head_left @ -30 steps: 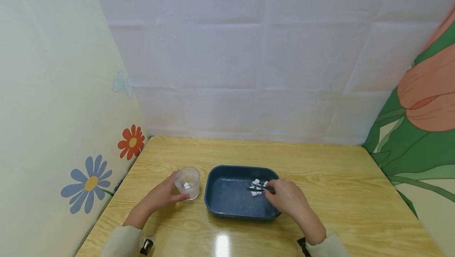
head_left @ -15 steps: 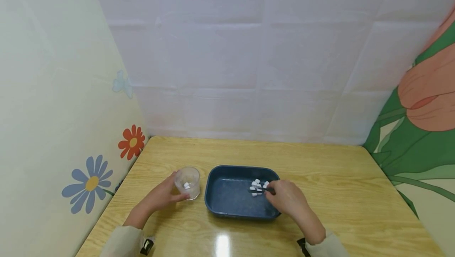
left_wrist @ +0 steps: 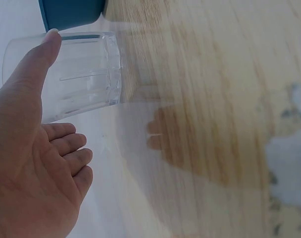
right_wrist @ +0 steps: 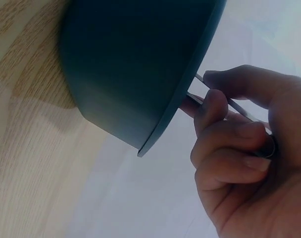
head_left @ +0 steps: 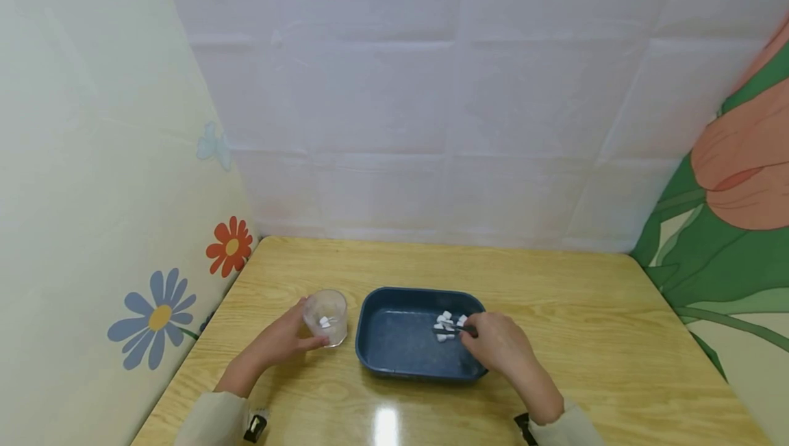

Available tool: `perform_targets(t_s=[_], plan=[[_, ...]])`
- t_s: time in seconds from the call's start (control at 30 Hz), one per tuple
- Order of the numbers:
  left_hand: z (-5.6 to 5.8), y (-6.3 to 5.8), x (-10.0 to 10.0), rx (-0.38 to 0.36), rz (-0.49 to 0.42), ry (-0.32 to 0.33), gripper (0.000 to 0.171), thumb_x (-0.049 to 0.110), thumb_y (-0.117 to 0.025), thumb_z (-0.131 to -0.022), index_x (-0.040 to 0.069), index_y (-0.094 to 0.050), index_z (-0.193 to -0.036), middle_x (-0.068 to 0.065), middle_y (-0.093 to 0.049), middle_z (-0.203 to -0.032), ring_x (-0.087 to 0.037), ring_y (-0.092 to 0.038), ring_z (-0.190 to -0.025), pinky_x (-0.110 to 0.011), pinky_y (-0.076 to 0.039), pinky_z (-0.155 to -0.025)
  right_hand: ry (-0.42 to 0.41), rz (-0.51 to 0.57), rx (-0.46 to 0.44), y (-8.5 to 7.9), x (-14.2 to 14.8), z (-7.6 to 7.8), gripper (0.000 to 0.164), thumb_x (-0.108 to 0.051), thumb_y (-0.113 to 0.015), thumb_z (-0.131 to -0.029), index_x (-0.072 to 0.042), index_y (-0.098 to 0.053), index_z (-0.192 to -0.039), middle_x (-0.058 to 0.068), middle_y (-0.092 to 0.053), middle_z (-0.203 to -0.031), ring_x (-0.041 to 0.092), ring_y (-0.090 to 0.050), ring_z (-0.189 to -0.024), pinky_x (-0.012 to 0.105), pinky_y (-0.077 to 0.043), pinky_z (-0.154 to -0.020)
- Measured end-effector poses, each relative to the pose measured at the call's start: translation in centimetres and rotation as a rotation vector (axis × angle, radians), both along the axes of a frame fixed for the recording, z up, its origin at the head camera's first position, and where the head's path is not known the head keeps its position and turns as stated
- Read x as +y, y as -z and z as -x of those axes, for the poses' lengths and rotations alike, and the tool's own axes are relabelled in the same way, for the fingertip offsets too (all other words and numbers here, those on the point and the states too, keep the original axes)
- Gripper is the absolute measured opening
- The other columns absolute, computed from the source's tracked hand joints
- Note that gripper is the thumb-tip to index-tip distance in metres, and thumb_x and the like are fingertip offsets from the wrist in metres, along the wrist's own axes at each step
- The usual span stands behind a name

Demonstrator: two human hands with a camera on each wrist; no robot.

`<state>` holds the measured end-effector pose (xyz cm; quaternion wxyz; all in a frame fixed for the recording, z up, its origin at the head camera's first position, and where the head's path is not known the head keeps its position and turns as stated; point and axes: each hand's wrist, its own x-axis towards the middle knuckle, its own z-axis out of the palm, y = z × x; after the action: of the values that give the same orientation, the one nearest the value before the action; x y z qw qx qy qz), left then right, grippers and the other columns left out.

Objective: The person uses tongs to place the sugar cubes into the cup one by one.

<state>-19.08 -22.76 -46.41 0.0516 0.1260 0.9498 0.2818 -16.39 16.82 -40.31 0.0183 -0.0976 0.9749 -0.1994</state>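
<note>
Evidently, the tray wall (head_left: 365,333) stands between glass (head_left: 335,305) and white cubes (head_left: 446,316).

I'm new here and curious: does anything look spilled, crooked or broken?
Nothing stands out. The visible white pieces are in the tray or the glass, the left hand holds the glass, the right hand grips tweezers; no spill or damage shows.

A yellowish wood-grain table (head_left: 592,323) with rounded far corners carries two things: a dark blue tray (head_left: 401,340) around the middle and, just left of it, apart, an upright clear glass (head_left: 331,310). Glare (head_left: 386,427) whitens the near part.
</note>
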Motion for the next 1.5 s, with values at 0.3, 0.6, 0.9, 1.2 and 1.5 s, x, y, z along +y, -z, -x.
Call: perform_targets(t_s=[0.3, 0.6, 0.9, 1.2, 1.5], plan=[[-0.06, 0.07, 0.07, -0.004, -0.002, -0.005, 0.1, 0.058, -0.071, -0.072, 0.007, -0.027, -0.146, -0.021, -0.032, -0.147, -0.036, -0.032, -0.134, -0.054, -0.031, -0.106, -0.006, -0.011, 0.008, 0.21, -0.13, 0.03, 0.016, -0.024, -0.07, -0.081, -0.012, -0.073, -0.091, -0.001, -0.07, -0.085, 0.011, -0.06, -0.066, 0.03, -0.048, -0.053], [0.04, -0.02, 0.08, -0.004, -0.002, -0.008, 0.099, 0.056, -0.072, -0.072, 0.007, -0.027, -0.146, -0.021, -0.033, -0.147, -0.036, -0.034, -0.133, -0.054, -0.032, -0.105, -0.009, -0.018, 0.002, 0.52, -0.23, 0.43, 0.014, -0.024, -0.07, -0.081, -0.013, -0.073, -0.09, -0.002, -0.069, -0.084, 0.011, -0.061, -0.066, 0.03, -0.049, -0.053], [0.09, -0.17, 0.04, -0.001, -0.015, -0.002, 0.1, 0.056, -0.072, -0.071, 0.007, -0.027, -0.146, -0.019, -0.034, -0.146, -0.037, -0.034, -0.134, -0.055, -0.032, -0.105, -0.021, -0.013, 0.034, 0.72, -0.22, 0.37, 0.012, -0.022, -0.07, -0.081, -0.013, -0.073, -0.089, -0.001, -0.07, -0.084, 0.011, -0.061, -0.066, 0.029, -0.048, -0.052], [-0.02, -0.07, 0.04, 0.002, -0.017, -0.002, 0.1, 0.056, -0.072, -0.071, 0.007, -0.027, -0.146, -0.019, -0.036, -0.145, -0.038, -0.032, -0.135, -0.055, -0.031, -0.105, -0.025, -0.007, 0.047, 0.63, -0.15, 0.38, 0.011, -0.021, -0.07, -0.081, -0.014, -0.073, -0.088, -0.001, -0.07, -0.084, 0.012, -0.061, -0.067, 0.03, -0.049, -0.053], [-0.01, -0.06, -0.01, 0.003, -0.02, 0.002, 0.099, 0.056, -0.073, -0.071, 0.008, -0.028, -0.145, -0.016, -0.038, -0.144, -0.037, -0.03, -0.135, -0.055, -0.03, -0.106, -0.012, -0.008, 0.064, 0.32, -0.19, 0.39, 0.012, -0.023, -0.071, -0.081, -0.015, -0.073, -0.089, 0.0, -0.071, -0.088, 0.016, -0.064, -0.075, 0.032, -0.051, -0.056]])
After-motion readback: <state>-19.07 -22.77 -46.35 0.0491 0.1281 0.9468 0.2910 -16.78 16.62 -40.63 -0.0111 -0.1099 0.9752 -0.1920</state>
